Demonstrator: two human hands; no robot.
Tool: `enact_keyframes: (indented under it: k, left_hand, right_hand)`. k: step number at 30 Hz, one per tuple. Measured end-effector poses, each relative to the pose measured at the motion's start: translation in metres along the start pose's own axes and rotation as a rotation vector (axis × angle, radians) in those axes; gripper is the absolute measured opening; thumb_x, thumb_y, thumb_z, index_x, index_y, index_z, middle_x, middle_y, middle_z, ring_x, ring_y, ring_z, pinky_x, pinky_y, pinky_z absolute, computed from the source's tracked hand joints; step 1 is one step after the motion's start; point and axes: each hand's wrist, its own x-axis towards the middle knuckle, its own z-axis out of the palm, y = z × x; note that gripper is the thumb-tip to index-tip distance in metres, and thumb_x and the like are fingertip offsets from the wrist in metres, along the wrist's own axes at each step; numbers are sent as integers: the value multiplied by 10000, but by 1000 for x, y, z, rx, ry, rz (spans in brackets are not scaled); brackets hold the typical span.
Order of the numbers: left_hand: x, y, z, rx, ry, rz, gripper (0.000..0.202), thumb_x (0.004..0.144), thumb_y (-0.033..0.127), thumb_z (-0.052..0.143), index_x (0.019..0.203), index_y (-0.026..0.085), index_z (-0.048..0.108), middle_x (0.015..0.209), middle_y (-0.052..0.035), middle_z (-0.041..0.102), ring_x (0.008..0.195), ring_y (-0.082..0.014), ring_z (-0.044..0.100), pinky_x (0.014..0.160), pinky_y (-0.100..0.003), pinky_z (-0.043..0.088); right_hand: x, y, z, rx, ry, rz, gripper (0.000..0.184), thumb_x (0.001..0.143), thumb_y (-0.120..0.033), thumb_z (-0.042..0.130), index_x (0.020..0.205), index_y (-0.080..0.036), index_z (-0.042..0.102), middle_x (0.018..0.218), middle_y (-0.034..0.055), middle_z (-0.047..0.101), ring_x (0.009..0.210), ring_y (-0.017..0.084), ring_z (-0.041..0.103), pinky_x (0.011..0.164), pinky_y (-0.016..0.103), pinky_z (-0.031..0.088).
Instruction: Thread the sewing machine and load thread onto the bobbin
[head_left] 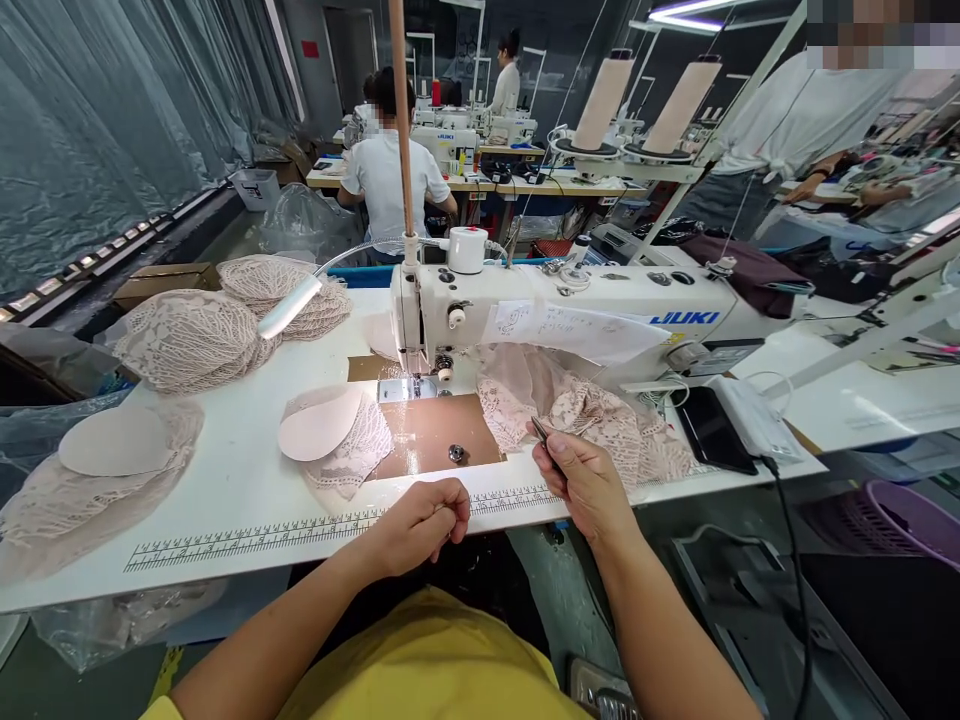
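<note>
My left hand (429, 520) is closed in a pinch just over the table's front edge; what its fingers hold, if anything, is hidden. My right hand (581, 480) grips a small dark metal tool (539, 432) with a narrow tip, its kind unclear. Between the hands and the white sewing machine (570, 290), a round metal bobbin case (457, 454) lies on the brown plate (420, 430). To the left of it is a pale oval cup pad (319, 425) on a lace piece (367, 440). Beige lace fabric (592, 410) lies bunched under the machine arm, beyond my right hand.
Stacks of lace pieces (187, 340) fill the table's back left, with another oval pad (116, 440) in front. A black phone (716, 430) lies at the right. Thread cones (604, 100) stand behind the machine. Several people work nearby, one seated ahead (394, 170).
</note>
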Motion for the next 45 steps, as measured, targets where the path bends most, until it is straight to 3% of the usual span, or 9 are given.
enact_keyframes:
  k: [5, 8, 11, 14, 22, 30, 34, 38, 45]
  left_hand:
    - [4, 2, 3, -317, 110, -18, 100, 847, 240, 451, 824, 157, 502, 705, 1, 592, 496, -68, 524, 519, -204, 449]
    - [7, 3, 6, -557, 208, 25, 198, 848, 343, 546, 865, 148, 516, 839, -60, 645, 690, -129, 632, 688, -278, 520]
    - [9, 4, 12, -621, 303, 125, 253, 845, 382, 599, 905, 139, 562, 1017, -106, 642, 937, -185, 630, 867, -333, 501]
    - [11, 2, 20, -588, 345, 215, 282, 873, 393, 575, 1005, 144, 594, 1103, -107, 615, 983, -196, 604, 907, -346, 482]
    - [6, -6, 30, -339, 413, 328, 358, 946, 343, 469, 1271, 194, 450, 1272, -101, 528, 1203, -204, 487, 1066, -366, 373]
    - [25, 23, -21, 96, 271, 220, 380, 939, 377, 456, 1254, 166, 471, 1225, -125, 540, 1025, -197, 564, 859, -321, 469]
    - [40, 34, -39, 532, 270, 149, 347, 950, 410, 390, 1070, 149, 585, 978, -84, 619, 850, -193, 580, 742, -314, 460]
    - [43, 35, -45, 748, 230, 181, 287, 930, 319, 412, 1070, 149, 596, 1011, -97, 619, 907, -214, 572, 774, -335, 462]
    - [37, 36, -51, 857, 39, 340, 461, 848, 155, 441, 1304, 175, 508, 1266, -147, 515, 1149, -253, 504, 968, -409, 433]
  right_hand:
    - [4, 14, -7, -634, -41, -299, 324, 888, -406, 545, 1079, -197, 703, 740, 34, 612, 690, 172, 566, 633, 312, 467]
    - [4, 25, -6, -1053, -95, -553, 267, 876, -316, 555, 1045, -185, 716, 1023, 123, 661, 995, 288, 578, 870, 455, 448]
    - [-5, 29, 11, -1025, -127, -660, 220, 878, -269, 553, 1032, -193, 690, 1055, 118, 659, 979, 255, 598, 861, 409, 470]
    - [-17, 27, 39, -817, -317, -514, 267, 832, -245, 605, 1098, -217, 620, 919, 45, 684, 722, 160, 623, 682, 283, 503]
    - [-18, 28, 75, -622, -286, -318, 101, 803, -219, 594, 892, -220, 642, 815, 20, 690, 673, 155, 598, 604, 256, 441]
    - [-36, 31, 65, 242, -576, 421, 283, 735, -375, 728, 893, -168, 617, 747, 18, 677, 558, 106, 609, 484, 202, 461]
    - [-47, 32, 60, 470, -624, 590, 326, 688, -389, 767, 879, -169, 623, 741, 23, 685, 506, 80, 598, 417, 152, 413]
    - [-50, 22, 32, 587, -438, 508, 353, 633, -460, 781, 837, -207, 643, 646, -4, 626, 385, 43, 444, 322, 146, 251]
    - [-41, -19, -51, 453, 364, -155, 156, 758, -363, 600, 879, -309, 683, 714, 27, 535, 434, 76, 192, 335, 258, 114]
